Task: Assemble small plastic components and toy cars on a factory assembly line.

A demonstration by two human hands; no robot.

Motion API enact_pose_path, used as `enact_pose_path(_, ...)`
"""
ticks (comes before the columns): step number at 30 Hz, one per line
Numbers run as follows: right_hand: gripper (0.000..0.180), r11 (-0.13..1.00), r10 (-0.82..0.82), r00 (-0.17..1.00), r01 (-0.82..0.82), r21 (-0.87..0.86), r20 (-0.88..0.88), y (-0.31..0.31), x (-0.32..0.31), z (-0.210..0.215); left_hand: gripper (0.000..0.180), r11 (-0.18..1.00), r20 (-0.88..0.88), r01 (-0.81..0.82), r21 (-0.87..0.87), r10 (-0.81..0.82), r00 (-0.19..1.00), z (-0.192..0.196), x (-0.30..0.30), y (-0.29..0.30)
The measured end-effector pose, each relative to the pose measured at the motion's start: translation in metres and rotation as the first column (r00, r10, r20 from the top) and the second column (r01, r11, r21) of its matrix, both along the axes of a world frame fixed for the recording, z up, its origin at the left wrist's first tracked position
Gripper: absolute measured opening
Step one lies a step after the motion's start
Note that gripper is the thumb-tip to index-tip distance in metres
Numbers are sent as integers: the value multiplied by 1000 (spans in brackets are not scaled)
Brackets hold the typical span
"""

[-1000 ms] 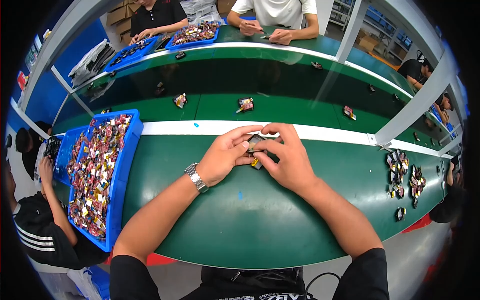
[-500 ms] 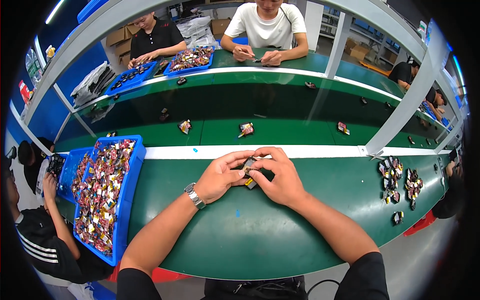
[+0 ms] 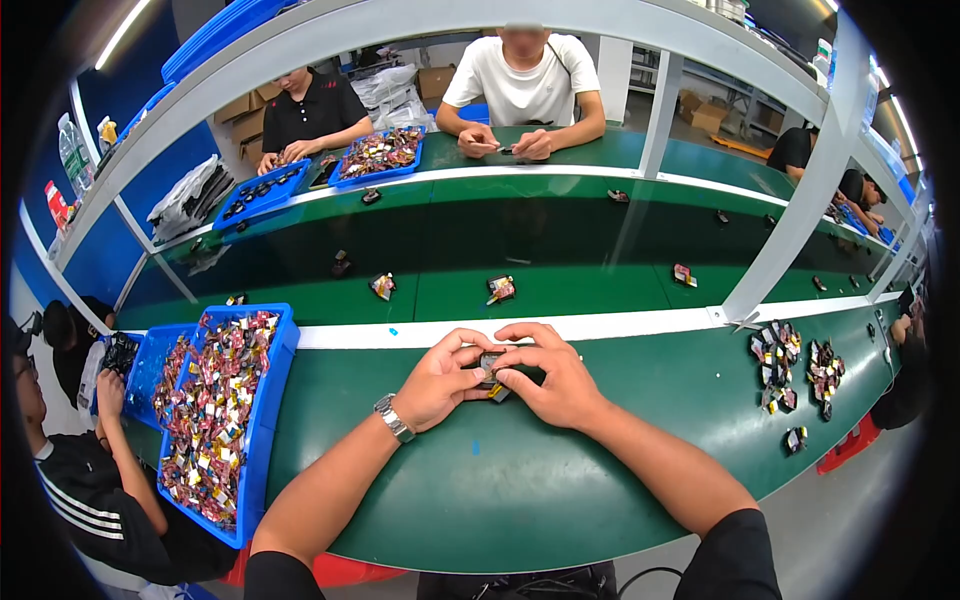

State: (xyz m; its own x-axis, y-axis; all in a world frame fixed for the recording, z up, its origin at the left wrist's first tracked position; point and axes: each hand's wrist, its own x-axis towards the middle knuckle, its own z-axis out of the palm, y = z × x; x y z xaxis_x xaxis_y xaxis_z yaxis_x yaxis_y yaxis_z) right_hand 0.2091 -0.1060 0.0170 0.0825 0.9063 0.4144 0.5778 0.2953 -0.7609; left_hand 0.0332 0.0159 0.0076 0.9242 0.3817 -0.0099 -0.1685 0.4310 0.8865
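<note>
In front of me, above the green worktop (image 3: 400, 510), both hands hold a small black plastic casing (image 3: 490, 363) with a yellow strip at its lower end. My left hand (image 3: 440, 382), with a metal watch on the wrist, grips it from the left between thumb and fingers. The fingers of my right hand (image 3: 548, 382) close on its right side, thumb and index pressed to its face. Fingers cover much of the casing, so fine parts inside it cannot be made out.
Left stands a blue tray (image 3: 262, 440) heaped with small red, white and yellow electronic parts. Piles of black assembled pieces (image 3: 775, 360) lie right. Beyond a white ledge (image 3: 630, 328), a green conveyor (image 3: 590, 290) carries scattered pieces. Grey frame posts (image 3: 790, 230) rise there; several people sit around.
The scene sits slightly lower in the picture as my head has tilted. Both hands keep hold of the casing, with the fingers slightly shifted on it.
</note>
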Motion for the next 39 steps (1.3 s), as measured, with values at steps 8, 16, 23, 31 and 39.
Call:
enact_pose_path(8,12,997,79,983,-81,-7,-167,5,2,-6,16,982,-31,-105,158,111,993,-11,0,0)
enact_pose_path(16,13,993,99,978,-108,-44,-183,7,9,-10,9,978,-32,-108,177,115,993,-10,1,-2)
enact_pose_path(23,11,998,62,998,-63,-30,-10,3,0,-4,6,972,-158,-146,183,176,972,-10,0,-5)
enact_pose_path(31,13,985,-136,979,117,126,155,-1,-8,2,19,984,-80,-156,90,164,983,-4,3,-14)
enact_pose_path(39,16,943,-217,950,145,299,224,0,-10,5,15,991,116,-134,-8,134,984,-15,4,-11)
